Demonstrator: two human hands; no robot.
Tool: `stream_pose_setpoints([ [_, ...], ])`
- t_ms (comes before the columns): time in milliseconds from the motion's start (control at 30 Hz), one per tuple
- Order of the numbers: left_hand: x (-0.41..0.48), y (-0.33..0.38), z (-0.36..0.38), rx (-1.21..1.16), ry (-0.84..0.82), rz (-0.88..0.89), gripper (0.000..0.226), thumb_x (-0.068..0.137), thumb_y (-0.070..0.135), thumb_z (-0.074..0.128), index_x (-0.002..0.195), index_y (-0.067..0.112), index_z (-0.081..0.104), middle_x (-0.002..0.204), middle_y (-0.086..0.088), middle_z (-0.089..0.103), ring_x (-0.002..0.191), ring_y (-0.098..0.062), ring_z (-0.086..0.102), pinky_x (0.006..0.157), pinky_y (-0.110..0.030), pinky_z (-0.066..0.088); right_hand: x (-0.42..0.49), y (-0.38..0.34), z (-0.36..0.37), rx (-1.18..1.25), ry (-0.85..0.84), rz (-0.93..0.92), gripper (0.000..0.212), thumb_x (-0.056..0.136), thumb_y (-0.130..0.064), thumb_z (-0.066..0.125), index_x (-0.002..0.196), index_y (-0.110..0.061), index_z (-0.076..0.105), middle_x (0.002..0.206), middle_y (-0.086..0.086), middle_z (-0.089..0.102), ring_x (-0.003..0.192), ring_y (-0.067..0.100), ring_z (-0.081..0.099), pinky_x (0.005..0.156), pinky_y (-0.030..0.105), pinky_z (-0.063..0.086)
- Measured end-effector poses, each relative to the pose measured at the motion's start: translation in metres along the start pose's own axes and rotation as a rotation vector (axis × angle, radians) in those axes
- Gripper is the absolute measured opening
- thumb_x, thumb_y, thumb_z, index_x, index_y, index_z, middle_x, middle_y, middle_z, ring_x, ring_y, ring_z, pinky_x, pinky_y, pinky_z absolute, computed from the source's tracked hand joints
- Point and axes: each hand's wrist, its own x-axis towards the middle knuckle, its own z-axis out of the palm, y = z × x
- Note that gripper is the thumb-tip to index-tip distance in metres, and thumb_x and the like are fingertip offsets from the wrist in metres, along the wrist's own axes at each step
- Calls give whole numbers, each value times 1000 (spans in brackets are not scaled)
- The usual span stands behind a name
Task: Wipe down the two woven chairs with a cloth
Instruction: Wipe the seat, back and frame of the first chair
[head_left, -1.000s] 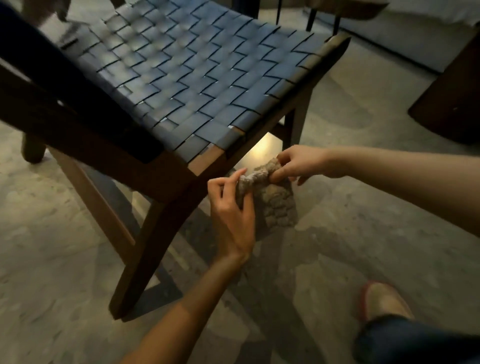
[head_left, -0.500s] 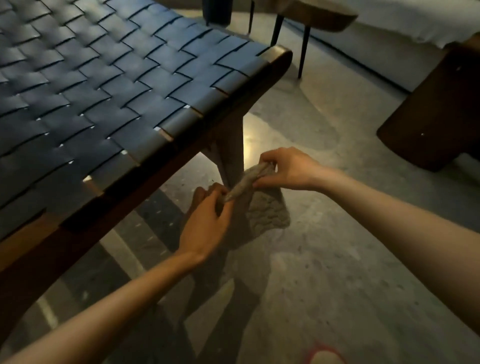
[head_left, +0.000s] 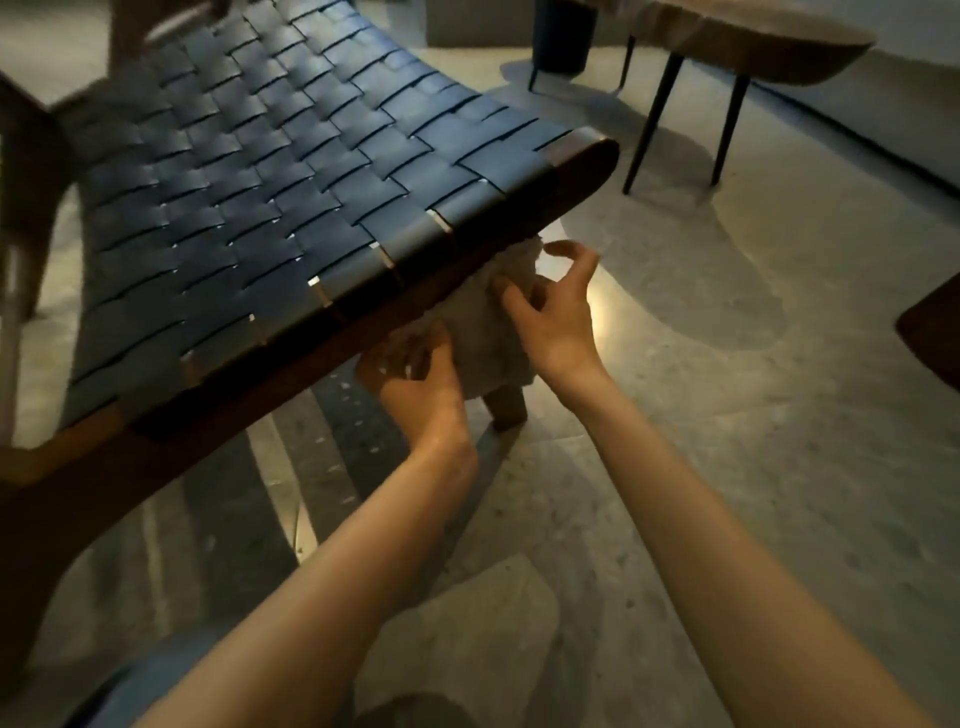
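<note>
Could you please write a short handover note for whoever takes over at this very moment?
Left hand grips the grey-beige fuzzy cloth, held against the front wooden leg of the dark woven-strap chair, below the seat rail.
Right hand: fingers spread, thumb on the cloth.
Done: cannot tell which parts are wiped.
To do: wipe this leg; the second chair is not in view.

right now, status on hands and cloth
Left hand grips cloth against the chair leg. Right hand open, fingers spread at the cloth. Seat rail overhangs both hands.
</note>
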Motion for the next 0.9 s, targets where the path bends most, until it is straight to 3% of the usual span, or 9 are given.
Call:
stream_pose_setpoints([
  [100, -7, 1, 8, -101, 33, -11, 45, 82, 22, 72, 122, 16, 51, 96, 15, 62, 84, 7, 60, 68, -4, 48, 0, 8, 10, -36, 17, -53, 22, 96, -18, 53, 115, -20, 42, 85, -19, 54, 70, -13, 58, 59, -1, 41],
  [200, -8, 5, 15, -60, -71, 68, 40, 83, 21, 71, 119, 25, 54, 97, 20, 61, 85, 11, 58, 73, -2, 47, 3, 14, 10, -132, -48, -119, 4, 98, -21, 50, 102, -21, 51, 88, -14, 55, 77, -5, 53, 65, -3, 40],
  [400, 8, -5, 18, 97, -118, 214, 16, 90, 11, 62, 93, 27, 57, 88, 12, 60, 74, 14, 57, 67, -4, 45, 10, 30, 5, -315, -62, -234, 16, 98, -22, 50, 97, -11, 60, 79, -3, 58, 65, 0, 54, 61, 1, 41],
  [467, 10, -16, 15, 134, -131, 262, 13, 90, 9, 61, 102, 16, 60, 92, 6, 62, 80, 10, 58, 71, -7, 47, 12, 41, 2, -339, -79, -221, 21, 98, -23, 50, 101, -7, 63, 79, 0, 61, 64, 2, 56, 60, 0, 42],
  [533, 10, -30, 13, 219, -147, 277, 27, 91, 11, 60, 117, 4, 58, 103, -2, 63, 94, -6, 61, 80, -11, 49, 9, 54, -2, -329, -100, -167, 21, 99, -24, 49, 105, -10, 64, 83, -2, 63, 67, 0, 57, 60, -2, 42],
  [667, 15, -68, 14, 459, -147, 191, 27, 93, 17, 57, 120, 12, 55, 112, -2, 62, 104, -13, 57, 93, -24, 44, 3, 92, -7, -256, -144, 2, 24, 101, -13, 41, 99, -27, 60, 82, -22, 57, 72, -22, 56, 60, -4, 40],
  [700, 18, -78, 16, 494, -143, 133, 20, 94, 19, 56, 113, 15, 57, 105, 1, 62, 101, -13, 57, 92, -25, 42, 3, 101, -10, -252, -154, 50, 26, 101, -12, 40, 95, -27, 60, 82, -20, 59, 75, -20, 57, 62, -2, 42],
  [800, 26, -106, 14, 565, -192, 38, 3, 95, 21, 54, 98, 20, 53, 87, 8, 56, 93, -16, 58, 88, -26, 41, 6, 130, -16, -344, -243, 141, 19, 99, -13, 45, 103, -8, 63, 94, 6, 66, 89, 13, 62, 71, 7, 43],
  [900, 37, -131, 9, 703, -344, -43, 26, 98, 23, 48, 122, 13, 53, 115, -8, 59, 114, -24, 54, 95, -29, 39, 10, 157, -19, -512, -376, 183, 26, 97, -11, 47, 121, -3, 55, 111, 15, 63, 103, 27, 58, 79, 16, 38],
])
